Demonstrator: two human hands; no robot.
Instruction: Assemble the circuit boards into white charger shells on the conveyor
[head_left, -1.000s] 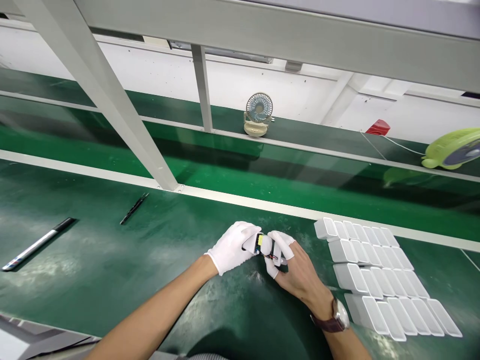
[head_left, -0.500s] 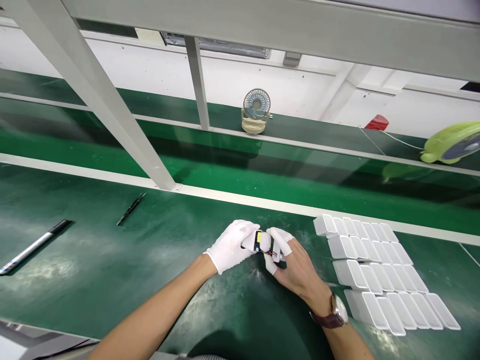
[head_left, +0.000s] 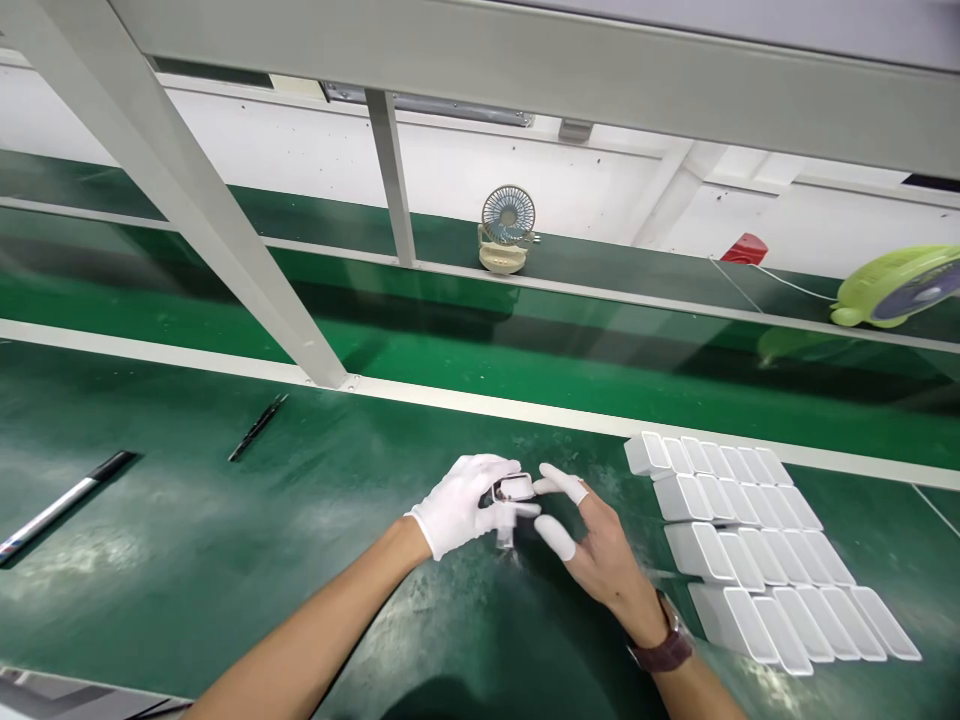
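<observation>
A small white case [head_left: 516, 487] is held over the green bench by my left hand [head_left: 466, 505], which wears a white glove. Its fingers wrap the case's left side, and a blurred pale piece hangs just below them. My right hand [head_left: 592, 540], with white finger covers on some fingers, is at the case's right side. Its thumb and fingers are spread apart, a fingertip close to or touching the case's edge. What lies inside the case is too small to make out.
Rows of white open boxes [head_left: 757, 550] stand on the bench at right. A marker [head_left: 64, 508] and black tweezers [head_left: 257, 428] lie at left. Behind a metal post [head_left: 225, 240] are a small fan [head_left: 508, 225], a green fan [head_left: 896, 287] and a red object [head_left: 745, 249].
My right hand has opened and drawn slightly away from the held pieces. The case in my left hand has turned, so its yellow and dark inner parts no longer show.
</observation>
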